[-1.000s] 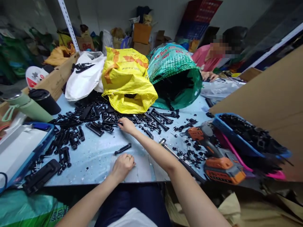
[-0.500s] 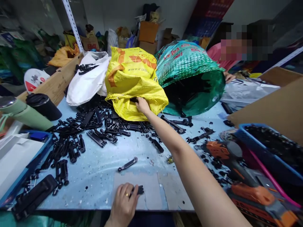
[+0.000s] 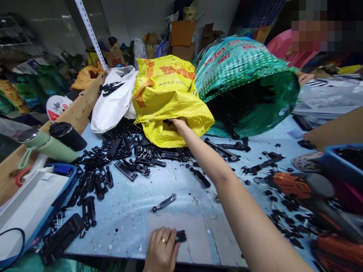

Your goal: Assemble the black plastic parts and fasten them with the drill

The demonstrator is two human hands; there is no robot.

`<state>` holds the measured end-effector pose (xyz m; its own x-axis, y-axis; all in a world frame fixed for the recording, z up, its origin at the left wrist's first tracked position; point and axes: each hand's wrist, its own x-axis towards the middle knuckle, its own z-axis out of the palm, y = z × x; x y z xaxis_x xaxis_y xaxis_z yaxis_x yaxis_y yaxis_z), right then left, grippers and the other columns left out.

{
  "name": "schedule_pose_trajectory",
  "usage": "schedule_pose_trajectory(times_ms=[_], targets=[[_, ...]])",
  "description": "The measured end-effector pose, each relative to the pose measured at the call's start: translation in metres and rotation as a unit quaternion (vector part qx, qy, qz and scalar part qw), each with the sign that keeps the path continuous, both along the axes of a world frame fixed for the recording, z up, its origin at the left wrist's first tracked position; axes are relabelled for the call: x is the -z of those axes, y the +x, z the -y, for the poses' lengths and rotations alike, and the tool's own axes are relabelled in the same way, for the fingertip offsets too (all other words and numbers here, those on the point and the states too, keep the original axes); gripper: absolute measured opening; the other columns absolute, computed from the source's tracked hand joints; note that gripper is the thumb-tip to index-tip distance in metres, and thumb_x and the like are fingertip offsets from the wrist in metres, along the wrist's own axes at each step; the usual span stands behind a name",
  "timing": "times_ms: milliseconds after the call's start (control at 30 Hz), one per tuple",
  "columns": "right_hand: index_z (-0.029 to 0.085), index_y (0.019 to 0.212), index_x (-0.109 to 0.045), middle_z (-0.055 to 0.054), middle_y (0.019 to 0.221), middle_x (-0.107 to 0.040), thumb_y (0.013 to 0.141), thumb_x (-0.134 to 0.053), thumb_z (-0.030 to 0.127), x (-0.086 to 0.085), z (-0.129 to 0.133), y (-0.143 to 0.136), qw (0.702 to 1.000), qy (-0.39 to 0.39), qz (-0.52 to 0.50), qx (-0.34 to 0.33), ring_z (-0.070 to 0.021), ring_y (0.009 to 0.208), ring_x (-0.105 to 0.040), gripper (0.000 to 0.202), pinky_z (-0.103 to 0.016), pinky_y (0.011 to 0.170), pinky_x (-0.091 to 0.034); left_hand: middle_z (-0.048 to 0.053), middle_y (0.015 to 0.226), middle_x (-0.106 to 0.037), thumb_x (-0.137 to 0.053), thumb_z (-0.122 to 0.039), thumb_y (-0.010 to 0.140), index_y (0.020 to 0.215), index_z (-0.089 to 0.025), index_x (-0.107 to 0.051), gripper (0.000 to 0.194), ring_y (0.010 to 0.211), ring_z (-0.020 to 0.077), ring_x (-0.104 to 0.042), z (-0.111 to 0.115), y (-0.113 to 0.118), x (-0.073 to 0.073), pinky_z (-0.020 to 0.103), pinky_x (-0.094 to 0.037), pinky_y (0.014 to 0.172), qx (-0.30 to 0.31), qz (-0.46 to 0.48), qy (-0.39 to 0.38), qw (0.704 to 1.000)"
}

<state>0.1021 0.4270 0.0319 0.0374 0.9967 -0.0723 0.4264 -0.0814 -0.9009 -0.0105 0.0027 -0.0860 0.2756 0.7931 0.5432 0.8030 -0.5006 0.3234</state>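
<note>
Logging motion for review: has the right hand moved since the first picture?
Yes, the right hand moved from the small black parts up into the yellow woven sack.

Yellow sack (image 3: 170,102) with orange print; green sack (image 3: 227,68) with red lettering; pale blue counter (image 3: 127,219); orange-and-grey cordless drill (image 3: 295,183).

Blue tabletop (image 3: 136,219) with black plastic parts (image 3: 93,177) and orange-black drill (image 3: 295,185).

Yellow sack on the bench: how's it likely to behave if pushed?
Probably floppy in front: the mouth of the yellow sack sags and creases where the right hand reaches in. Likely some weight behind, since the rear bulges, though the contents are hidden. Should slump rather than roll, as it lies broad on the bench.
</note>
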Motion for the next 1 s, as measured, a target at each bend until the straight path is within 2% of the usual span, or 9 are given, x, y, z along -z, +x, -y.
schedule_pose_trajectory(times_ms=[100,267,367,467,600,700,833,900,1000], targets=[[0.011,0.100,-0.061,-0.009,0.079,-0.065,0.074,-0.063,0.027,0.006,0.069,0.034,0.998,-0.022,-0.049,-0.028,-0.0112,0.061,-0.058,0.031,-0.023,0.058,-0.048,0.009,0.091,-0.064,-0.047,-0.017,0.087,0.109,-0.013,-0.057,0.024,0.086,0.0207,-0.059,0.000,-0.001,-0.007,0.035,-0.048,0.076,0.002,-0.005,-0.010,1.000],[0.015,0.104,-0.061,-0.002,0.082,-0.062,0.059,-0.073,0.026,0.008,0.207,0.104,0.983,-0.030,-0.103,-0.151,-0.0108,0.068,-0.056,0.048,-0.023,0.061,-0.047,0.009,0.090,-0.063,-0.050,-0.022,0.088,0.107,-0.013,-0.058,0.023,0.085,0.0213,-0.057,-0.001,-0.006,-0.009,0.035,-0.047,0.073,0.013,-0.024,-0.028,0.999],[0.015,0.106,-0.061,-0.004,0.087,-0.062,0.059,-0.073,0.023,0.008,0.281,0.137,0.964,-0.007,0.063,-0.259,-0.0143,0.074,-0.056,0.050,-0.028,0.067,-0.048,0.010,0.091,-0.062,-0.049,-0.025,0.088,0.107,-0.014,-0.059,0.024,0.085,0.0218,-0.056,-0.001,-0.008,-0.008,0.035,-0.047,0.071,0.018,-0.032,-0.057,0.998],[0.015,0.113,-0.060,-0.009,0.097,-0.062,0.063,-0.071,0.023,0.019,0.336,0.146,0.900,0.022,0.272,-0.341,-0.0202,0.086,-0.057,0.051,-0.034,0.076,-0.046,0.010,0.092,-0.061,-0.049,-0.026,0.088,0.109,-0.015,-0.059,0.026,0.088,0.0236,-0.055,-0.002,-0.007,-0.009,0.036,-0.047,0.072,0.017,-0.044,-0.087,0.995],[0.018,0.128,-0.049,-0.014,0.112,-0.057,0.079,-0.061,0.034,0.050,0.372,0.122,0.857,0.118,0.380,-0.328,-0.0258,0.105,-0.051,0.053,-0.042,0.090,-0.039,0.011,0.092,-0.058,-0.045,-0.025,0.089,0.112,-0.015,-0.058,0.029,0.087,0.0245,-0.055,-0.008,-0.005,-0.017,0.039,-0.048,0.074,-0.006,-0.028,-0.139,0.990],[0.020,0.128,-0.050,-0.010,0.105,-0.060,0.093,-0.040,0.028,0.066,0.378,0.098,0.891,0.145,0.325,-0.281,-0.0202,0.099,-0.055,0.037,-0.036,0.088,-0.041,0.010,0.098,-0.057,-0.041,-0.026,0.091,0.118,-0.017,-0.055,0.031,0.090,0.0204,-0.057,-0.012,-0.006,-0.030,0.036,-0.049,0.080,-0.002,0.088,-0.174,0.981],[0.024,0.135,-0.042,-0.009,0.108,-0.059,0.096,-0.029,0.037,0.066,0.388,0.077,0.938,0.122,0.291,-0.143,-0.0205,0.097,-0.056,0.043,-0.032,0.082,-0.044,0.007,0.097,-0.056,-0.041,-0.029,0.092,0.118,-0.018,-0.055,0.032,0.087,0.0164,-0.057,-0.009,-0.004,-0.048,0.031,-0.050,0.078,0.019,0.216,-0.208,0.954],[0.020,0.135,-0.043,-0.014,0.105,-0.059,0.093,-0.034,0.045,0.065,0.400,0.073,0.921,0.111,0.361,-0.096,-0.0259,0.096,-0.055,0.049,-0.037,0.080,-0.044,0.007,0.098,-0.056,-0.042,-0.031,0.091,0.117,-0.017,-0.056,0.033,0.085,0.0157,-0.058,-0.005,-0.002,-0.053,0.030,-0.050,0.075,-0.003,0.245,-0.211,0.946],[0.015,0.132,-0.047,-0.019,0.112,-0.056,0.090,-0.042,0.047,0.070,0.421,0.074,0.887,0.147,0.410,-0.150,-0.0307,0.103,-0.051,0.053,-0.043,0.085,-0.042,0.008,0.100,-0.056,-0.043,-0.032,0.090,0.117,-0.016,-0.056,0.033,0.080,0.0144,-0.058,0.002,-0.004,-0.052,0.028,-0.051,0.070,-0.029,0.269,-0.219,0.937]])
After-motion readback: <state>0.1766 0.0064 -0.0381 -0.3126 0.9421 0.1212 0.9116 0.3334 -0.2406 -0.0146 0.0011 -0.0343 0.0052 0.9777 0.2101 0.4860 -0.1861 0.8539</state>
